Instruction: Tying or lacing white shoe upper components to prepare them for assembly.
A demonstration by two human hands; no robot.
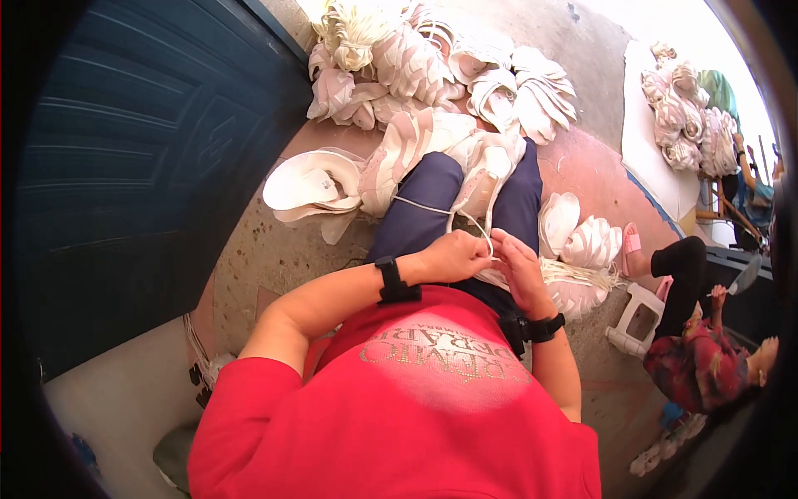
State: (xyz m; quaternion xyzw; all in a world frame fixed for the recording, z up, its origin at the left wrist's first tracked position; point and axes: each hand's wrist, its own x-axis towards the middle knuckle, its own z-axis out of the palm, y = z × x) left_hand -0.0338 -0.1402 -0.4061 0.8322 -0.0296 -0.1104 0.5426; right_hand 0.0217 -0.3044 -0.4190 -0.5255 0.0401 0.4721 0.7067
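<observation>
left forearm (332, 299): slants inward toward the midline | left hand (458, 255): fingers curl, tips draw together | right forearm (559, 366): rises more steeply | right hand (521, 270): fingers straighter, palm faces leftward, just beside left hand

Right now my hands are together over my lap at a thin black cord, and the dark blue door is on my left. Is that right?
Not quite: the cord is white, not black, as the head view shows. Your left hand and right hand are together at it over your lap, and the dark blue door is on your left.
</observation>
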